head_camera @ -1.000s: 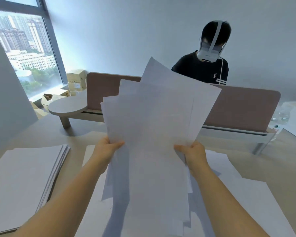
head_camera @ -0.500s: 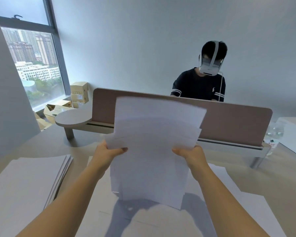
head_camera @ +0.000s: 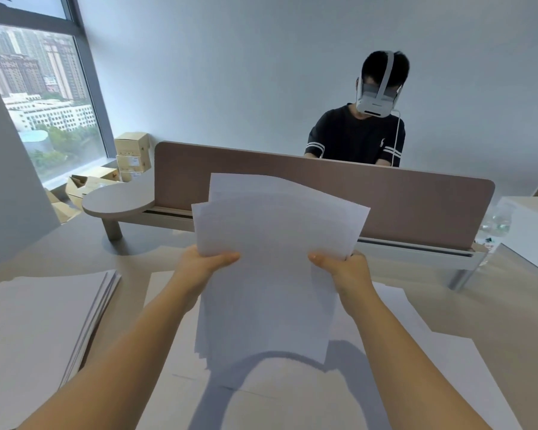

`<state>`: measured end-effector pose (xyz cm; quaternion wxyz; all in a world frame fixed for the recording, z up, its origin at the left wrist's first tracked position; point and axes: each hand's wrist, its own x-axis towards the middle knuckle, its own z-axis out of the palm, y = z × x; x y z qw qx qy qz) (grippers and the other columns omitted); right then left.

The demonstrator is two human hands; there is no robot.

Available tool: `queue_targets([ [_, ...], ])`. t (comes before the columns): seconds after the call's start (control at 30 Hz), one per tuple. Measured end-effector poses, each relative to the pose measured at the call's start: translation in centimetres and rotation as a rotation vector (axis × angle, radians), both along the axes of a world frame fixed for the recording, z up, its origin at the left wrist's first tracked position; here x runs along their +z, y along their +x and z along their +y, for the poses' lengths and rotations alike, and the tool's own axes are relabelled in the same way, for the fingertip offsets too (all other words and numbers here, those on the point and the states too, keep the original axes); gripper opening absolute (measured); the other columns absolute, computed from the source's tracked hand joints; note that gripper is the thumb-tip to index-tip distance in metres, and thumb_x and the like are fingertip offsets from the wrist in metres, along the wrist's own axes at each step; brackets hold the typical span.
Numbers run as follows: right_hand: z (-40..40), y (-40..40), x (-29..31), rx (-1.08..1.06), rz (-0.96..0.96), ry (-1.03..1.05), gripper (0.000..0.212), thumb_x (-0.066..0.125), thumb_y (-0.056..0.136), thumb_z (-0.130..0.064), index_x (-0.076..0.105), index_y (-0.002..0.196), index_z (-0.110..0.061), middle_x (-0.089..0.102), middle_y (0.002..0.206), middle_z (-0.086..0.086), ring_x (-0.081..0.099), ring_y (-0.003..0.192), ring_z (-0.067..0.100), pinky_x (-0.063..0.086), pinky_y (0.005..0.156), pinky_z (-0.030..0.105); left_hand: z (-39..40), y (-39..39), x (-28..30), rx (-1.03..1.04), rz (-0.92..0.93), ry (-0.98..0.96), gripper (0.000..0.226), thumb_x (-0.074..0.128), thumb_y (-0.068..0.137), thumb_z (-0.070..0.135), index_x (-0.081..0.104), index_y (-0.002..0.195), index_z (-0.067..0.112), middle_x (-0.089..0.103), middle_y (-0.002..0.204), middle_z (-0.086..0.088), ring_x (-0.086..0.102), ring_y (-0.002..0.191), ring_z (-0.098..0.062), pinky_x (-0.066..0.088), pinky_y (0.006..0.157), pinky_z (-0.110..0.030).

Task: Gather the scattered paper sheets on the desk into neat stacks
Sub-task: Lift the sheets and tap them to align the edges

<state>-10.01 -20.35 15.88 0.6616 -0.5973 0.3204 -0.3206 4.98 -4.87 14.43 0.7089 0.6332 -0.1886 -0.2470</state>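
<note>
While I am looking down through the head camera, both hands are holding one bundle of paper sheets [head_camera: 271, 259] upright above the tabletop [head_camera: 491, 308]. The left hand [head_camera: 204, 266] is gripping the left edge of the bundle, with the thumb lying on the front face, and the right hand [head_camera: 342, 268] is gripping the right edge in the same way; the other fingers are hidden behind the paper. The sheets in the bundle are not fully aligned: at the top, several corners and edges are showing one behind the other, and the top right part is bending a little to the right. The lower edge of the bundle is hanging just above the loose sheets [head_camera: 292, 395] which are lying flat on the tabletop under my arms, and it is throwing a shadow on them; I cannot tell if it is touching them. To the left, well apart from the bundle, a thick stack of paper [head_camera: 44, 324] is lying flat on the tabletop, with its edges showing on its right side. Behind the bundle a brown divider panel [head_camera: 401, 206] is standing across the tabletop, and a round shelf [head_camera: 115, 201] on a short leg is sticking out at its left end. Behind the panel another person [head_camera: 357, 135] in a dark shirt is sitting with a white headset. Cardboard boxes [head_camera: 131, 156] are stacked near the window [head_camera: 35, 97] at the left.
</note>
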Motion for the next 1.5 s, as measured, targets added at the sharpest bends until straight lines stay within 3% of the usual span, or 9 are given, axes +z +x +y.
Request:
queue_targets([
  [0.2,-0.7,-1.0,-1.4,0.094,0.049,0.008,0.02,0.07,0.073,0.005,0.065,0.074,-0.014,0.066,0.078,0.003,0.062,0.074,0.021,0.051,0.076,0.033,1.3,0.8,-1.5,-0.075,-0.014,0.033,0.047,0.079,0.041,0.02,0.065,0.086,0.018,0.07,0.085,-0.002,0.065,0.082,-0.022,0.051,0.066,-0.031],
  [0.33,-0.1,-0.4,-2.0,0.115,0.015,0.027,0.021,0.07,0.072,0.007,0.065,0.076,-0.013,0.068,0.074,-0.001,0.064,0.071,0.017,0.055,0.069,0.027,0.9,0.0,-2.4,0.002,-0.048,-0.002,0.036,0.077,0.048,0.004,0.062,0.076,0.02,0.066,0.074,0.005,0.062,0.074,-0.014,0.051,0.06,-0.023],
  [0.43,-0.4,0.0,-1.4,0.061,-0.027,0.026,0.019,0.071,0.072,0.006,0.065,0.071,-0.013,0.069,0.058,-0.009,0.064,0.062,0.014,0.056,0.059,0.025,0.6,0.9,-1.9,-0.02,-0.026,-0.018,0.046,0.078,0.042,0.017,0.065,0.085,0.016,0.069,0.09,-0.008,0.063,0.092,-0.03,0.052,0.084,-0.041],
  [0.63,-0.4,-0.6,-2.9,0.117,0.039,0.044,0.017,0.071,0.073,0.003,0.066,0.074,-0.014,0.068,0.076,0.001,0.063,0.078,0.024,0.051,0.082,0.038,1.3,1.1,-2.9,-0.115,0.02,0.021,0.034,0.072,0.052,0.02,0.067,0.085,0.016,0.075,0.074,0.005,0.065,0.083,-0.024,0.051,0.07,-0.034],
  [0.87,0.4,-0.2,-6.1,0.06,0.077,0.129,0.024,0.069,0.072,0.01,0.063,0.075,-0.013,0.064,0.081,0.004,0.061,0.079,0.027,0.048,0.087,0.041,1.1,0.2,-7.0,-0.074,0.087,0.081,0.037,0.072,0.05,0.005,0.066,0.086,0.011,0.067,0.095,-0.01,0.062,0.092,-0.03,0.047,0.087,-0.04],
  [1.07,-0.4,-0.2,-3.8,0.091,0.025,0.06,0.024,0.069,0.072,0.007,0.063,0.076,-0.015,0.065,0.08,0.001,0.062,0.075,0.018,0.052,0.075,0.034,0.5,0.5,-5.0,-0.087,0.037,0.047,0.043,0.078,0.039,0.014,0.067,0.081,0.016,0.073,0.08,0.002,0.066,0.084,-0.023,0.05,0.081,-0.037],
  [1.23,-1.0,-0.6,-2.2,0.124,0.028,-0.005,0.021,0.07,0.072,0.007,0.065,0.078,-0.012,0.066,0.083,0.004,0.063,0.08,0.025,0.052,0.084,0.038,0.3,1.4,-2.4,-0.113,0.005,0.016,0.063,0.077,0.028,0.033,0.065,0.088,0.017,0.07,0.09,-0.003,0.065,0.089,-0.025,0.052,0.075,-0.034],
  [1.33,-0.6,-0.3,-1.7,0.109,0.005,-0.009,0.022,0.069,0.072,0.009,0.063,0.074,-0.012,0.065,0.078,0.003,0.062,0.071,0.019,0.054,0.071,0.029,-0.3,0.5,-1.2,-0.121,-0.016,-0.011,0.057,0.078,0.035,0.028,0.065,0.089,0.017,0.07,0.09,-0.004,0.065,0.087,-0.026,0.053,0.078,-0.037],
  [1.5,-0.5,-0.7,-1.5,0.112,-0.041,-0.01,0.025,0.069,0.072,0.008,0.064,0.077,-0.016,0.069,0.069,-0.006,0.063,0.07,0.013,0.056,0.063,0.021,-0.4,0.2,0.6,0.006,0.045,-0.08,0.031,0.074,0.061,0.037,0.059,0.08,0.018,0.063,0.076,-0.001,0.06,0.069,-0.015,0.05,0.058,-0.023],
])
